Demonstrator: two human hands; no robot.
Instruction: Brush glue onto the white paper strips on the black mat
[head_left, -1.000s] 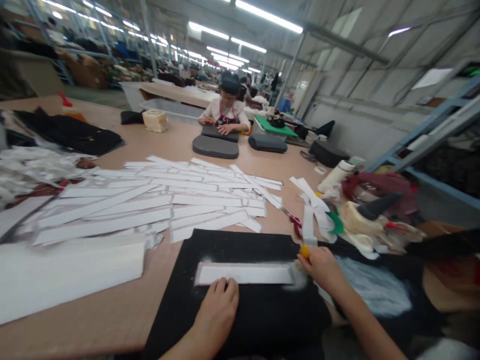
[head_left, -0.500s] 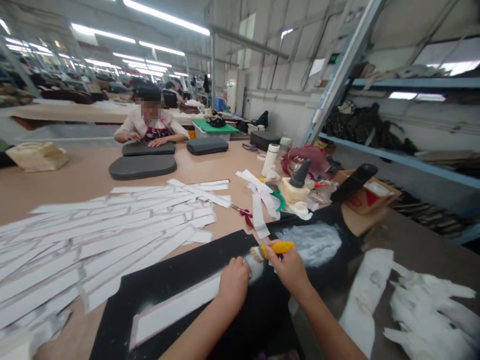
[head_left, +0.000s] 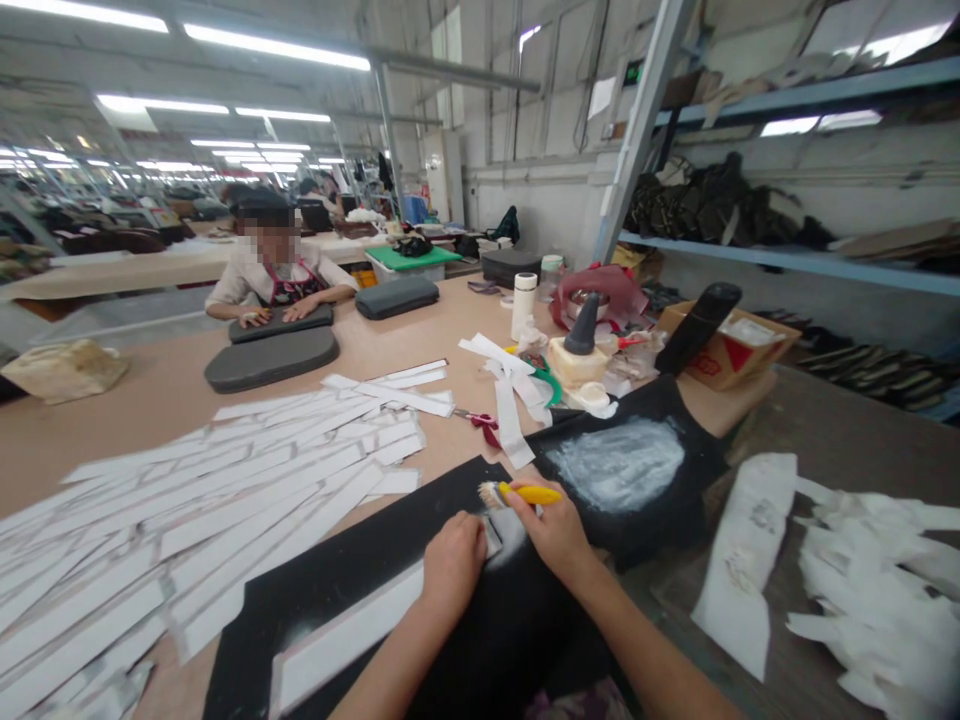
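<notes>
My right hand (head_left: 553, 532) is closed on a yellow-handled brush (head_left: 521, 493), its bristles at the right end of a long white strip (head_left: 345, 632). That strip lies on a black mat (head_left: 330, 570) at the table's near edge. My left hand (head_left: 452, 562) presses down on the strip just left of the brush, fingers curled. White glue smears mark a second black mat (head_left: 622, 462) to the right.
Several white strips (head_left: 247, 470) spread over the tan table (head_left: 172, 380) to the left. Red scissors (head_left: 480, 421), a glue pot (head_left: 576, 355), a white bottle (head_left: 523, 304) and a box (head_left: 720, 350) stand behind. A person sits opposite with grey pads (head_left: 271, 355). White scraps (head_left: 870, 570) lie at right.
The view has swung to the right. My left hand has slid along the strip to its right end, close to the brush, and the brush has lifted slightly above that end.
</notes>
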